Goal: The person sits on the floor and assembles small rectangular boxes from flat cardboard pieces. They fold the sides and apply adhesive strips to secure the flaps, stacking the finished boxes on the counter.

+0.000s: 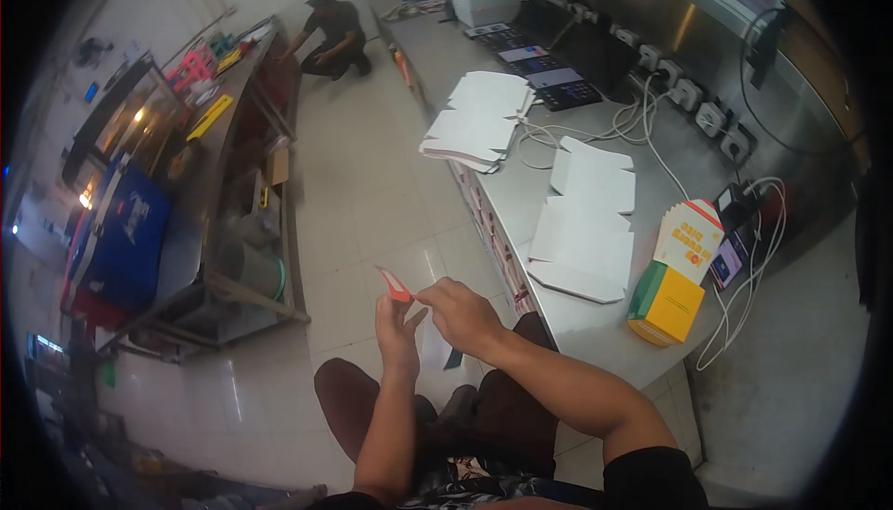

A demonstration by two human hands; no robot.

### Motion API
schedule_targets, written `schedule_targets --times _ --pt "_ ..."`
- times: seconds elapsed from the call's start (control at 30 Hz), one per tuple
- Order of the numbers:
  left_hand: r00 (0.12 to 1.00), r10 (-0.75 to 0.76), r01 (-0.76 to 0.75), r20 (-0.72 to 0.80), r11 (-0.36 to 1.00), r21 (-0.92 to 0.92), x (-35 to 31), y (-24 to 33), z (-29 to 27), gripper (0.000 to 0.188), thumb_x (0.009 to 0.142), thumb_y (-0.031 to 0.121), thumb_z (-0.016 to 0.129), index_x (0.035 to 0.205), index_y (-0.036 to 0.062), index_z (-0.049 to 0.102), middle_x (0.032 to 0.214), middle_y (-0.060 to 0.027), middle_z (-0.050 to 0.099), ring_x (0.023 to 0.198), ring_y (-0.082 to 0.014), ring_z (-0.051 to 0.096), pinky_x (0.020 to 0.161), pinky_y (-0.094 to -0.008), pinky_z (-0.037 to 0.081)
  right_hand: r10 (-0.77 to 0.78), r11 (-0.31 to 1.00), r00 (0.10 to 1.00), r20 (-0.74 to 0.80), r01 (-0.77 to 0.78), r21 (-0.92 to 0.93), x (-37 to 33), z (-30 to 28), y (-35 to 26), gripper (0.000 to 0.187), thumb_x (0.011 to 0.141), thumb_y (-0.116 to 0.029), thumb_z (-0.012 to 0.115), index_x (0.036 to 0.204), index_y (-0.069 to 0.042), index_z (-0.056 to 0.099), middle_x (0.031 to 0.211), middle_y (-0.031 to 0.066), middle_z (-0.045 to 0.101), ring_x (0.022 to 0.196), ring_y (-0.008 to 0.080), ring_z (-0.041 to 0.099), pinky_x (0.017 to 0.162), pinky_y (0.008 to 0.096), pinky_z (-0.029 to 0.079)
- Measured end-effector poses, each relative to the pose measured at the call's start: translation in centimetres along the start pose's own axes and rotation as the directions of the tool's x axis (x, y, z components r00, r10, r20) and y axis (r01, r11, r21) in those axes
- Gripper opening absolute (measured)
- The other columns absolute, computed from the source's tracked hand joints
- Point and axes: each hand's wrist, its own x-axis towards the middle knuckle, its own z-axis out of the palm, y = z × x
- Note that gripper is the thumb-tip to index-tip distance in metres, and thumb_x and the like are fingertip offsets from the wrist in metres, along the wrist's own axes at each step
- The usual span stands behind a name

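Above my lap, both hands grip a thin card piece (399, 291) with a red-orange and white curved end. It looks like a food carton, but its full shape is hidden by my hands. My left hand (395, 338) is upright, with thumb and fingers closed on the card. Bent fingers of my right hand (462, 317) pinch its edge from the other side. Below and between the hands show a white panel and a dark green corner (453, 359), seemingly of the same card. To the right, on the steel counter (595, 347), lies a nested stack of yellow, green and white cartons (672, 291).
Flat white carton blanks lie on the counter in one pile (479, 119) and another pile (586, 226). Behind them are phones (549, 73), white cables (642, 115) and a white printer (486, 2). A blue cooler box (121, 231) stands left; a person (333, 34) squats far back.
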Motion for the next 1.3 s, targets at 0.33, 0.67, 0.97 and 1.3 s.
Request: schedule_targets --times 0.33,0.67,0.97,1.3 --pt "0.998 -0.049 0.049 -0.03 0.999 -0.004 0.0 2.1 -0.4 0.017 0.099 0.015 0.062 0.111 0.0072 0.054 0.11 -0.0063 0.064 0.103 -0.0158 0.062 0.088 -0.0379 0.054 0.073 0.997 0.997 0.018 -0.074 0.038 0.4 -0.2 0.1 0.02 0.086 -0.002 0.066 0.105 -0.001 0.07 0.096 0.0151 0.068 0.084 0.0332 0.07 0.075 0.0411 0.056" --pt "0.897 0.441 -0.404 -0.033 0.848 0.344 -0.5 -1.6 2.0 0.006 0.097 0.005 0.069 0.097 -0.0002 0.066 0.103 -0.0065 0.068 0.096 -0.0114 0.064 0.085 -0.0283 0.053 0.138 0.968 0.988 -0.072 -0.119 0.221 0.8 -0.1 -0.7 0.021 0.092 -0.005 0.066 0.112 0.001 0.07 0.103 0.0165 0.07 0.083 0.031 0.073 0.072 0.0371 0.059" --pt "0.938 0.346 -0.338 0.012 0.906 0.255 0.1 0.3 3.5 0.011 0.099 0.009 0.066 0.1 -0.0021 0.065 0.101 -0.0075 0.068 0.094 -0.0136 0.066 0.086 -0.0293 0.053 0.247 0.925 0.96 -0.129 -0.194 0.327 1.6 -0.6 -0.5 0.015 0.096 -0.007 0.066 0.108 0.002 0.072 0.106 0.0116 0.07 0.088 0.016 0.069 0.075 0.0291 0.056" --pt "0.965 0.255 -0.258 0.062 0.965 0.05 -0.1 0.1 3.1 0.013 0.103 0.009 0.061 0.105 -0.0034 0.061 0.106 -0.0104 0.068 0.1 -0.0153 0.067 0.098 -0.0349 0.057 0.391 0.711 0.92 -0.025 -0.285 0.642 2.2 -1.0 0.4 0.012 0.094 -0.01 0.07 0.095 0.002 0.074 0.114 0.0132 0.069 0.101 0.0185 0.068 0.084 0.0296 0.054"
